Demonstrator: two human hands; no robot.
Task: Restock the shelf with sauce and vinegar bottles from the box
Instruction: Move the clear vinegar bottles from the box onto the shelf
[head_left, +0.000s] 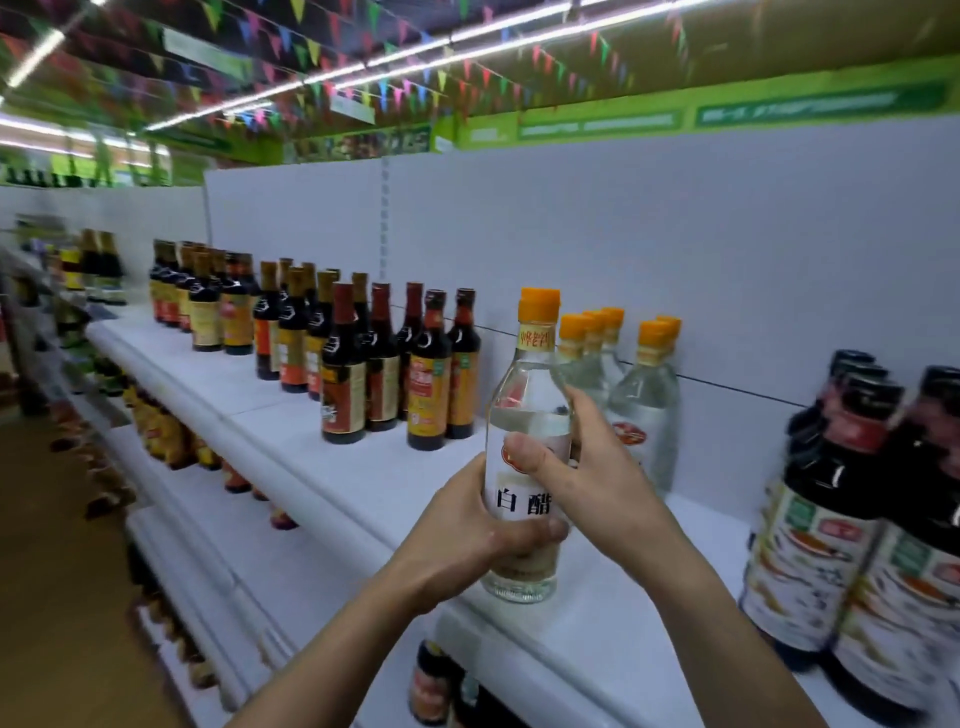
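A clear white-vinegar bottle (531, 395) with an orange cap and a white label stands upright at the front of the white top shelf (363, 483). My left hand (467, 540) grips its lower body from the left, thumb across the front. My right hand (587, 467) grips its middle from the right, thumb on the label. Behind it stand several more clear orange-capped vinegar bottles (644, 410). The box is not in view.
Several dark sauce bottles (384, 364) stand in rows to the left on the same shelf. Large dark bottles (862, 525) with white labels stand at the right. Lower shelves (171, 441) hold more goods. The aisle floor (57, 597) lies at the left.
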